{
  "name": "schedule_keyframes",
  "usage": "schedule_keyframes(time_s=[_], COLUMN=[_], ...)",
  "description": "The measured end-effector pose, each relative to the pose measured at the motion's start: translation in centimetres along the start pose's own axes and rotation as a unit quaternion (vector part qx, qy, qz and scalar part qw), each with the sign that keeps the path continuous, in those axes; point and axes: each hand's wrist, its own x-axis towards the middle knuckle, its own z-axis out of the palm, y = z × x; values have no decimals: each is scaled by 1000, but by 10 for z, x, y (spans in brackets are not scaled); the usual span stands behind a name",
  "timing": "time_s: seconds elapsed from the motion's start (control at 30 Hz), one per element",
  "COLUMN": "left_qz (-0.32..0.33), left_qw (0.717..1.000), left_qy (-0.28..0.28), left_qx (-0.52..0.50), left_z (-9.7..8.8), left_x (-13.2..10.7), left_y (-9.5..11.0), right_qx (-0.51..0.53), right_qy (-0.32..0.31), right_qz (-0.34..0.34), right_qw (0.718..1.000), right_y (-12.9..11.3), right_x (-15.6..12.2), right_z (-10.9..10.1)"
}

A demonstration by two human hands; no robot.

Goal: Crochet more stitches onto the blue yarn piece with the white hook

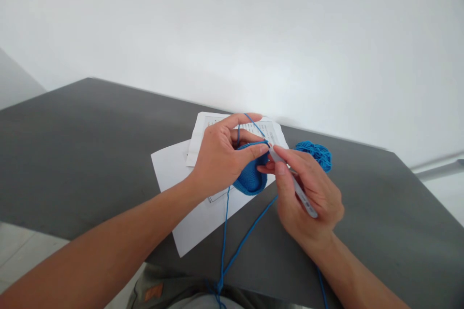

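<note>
My left hand (219, 157) pinches a small blue crocheted piece (251, 177) between thumb and fingers, with blue yarn (250, 123) looped over its raised index finger. My right hand (308, 198) grips a light grey crochet hook (297, 188) like a pencil. The hook's tip meets the top edge of the crocheted piece. Both hands hover just above a dark grey table (90, 154). A strand of blue yarn (246, 239) runs down from the work toward my lap.
Two white paper sheets (174, 169) lie on the table under the hands, the upper one printed with text. A loose heap of blue yarn (319, 152) rests behind my right hand. A white wall stands beyond the table's far edge.
</note>
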Motion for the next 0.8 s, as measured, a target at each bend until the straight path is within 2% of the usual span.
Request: schedule_keyframes(time_s=[0.17, 0.33, 0.5, 0.57, 0.67, 0.8], left_qz=[13, -10, -37, -48, -63, -83], left_qw=[1000, 992, 980, 978, 983, 984], left_qy=[9, -62, -127, -138, -119, -111], left_qx=[-22, -109, -149, -146, -127, -114], left_z=[1, -6, -14, -16, -20, -21], left_x=[-1, 1, 1, 2, 5, 10], left_y=[0, 3, 11, 13, 15, 15], right_qx=[-98, -152, -112, -65, 27, 128], right_qy=[-13, -3, -26, -47, -62, -69], right_qz=[-77, -153, -221, -196, -84, 32], right_qw=[992, 976, 968, 977, 994, 989], right_y=[-6, -6, 1, 3, 2, 6], right_x=[-1, -1, 2, 3, 6, 13], right_z=[4, 3, -11, -15, -19, -24])
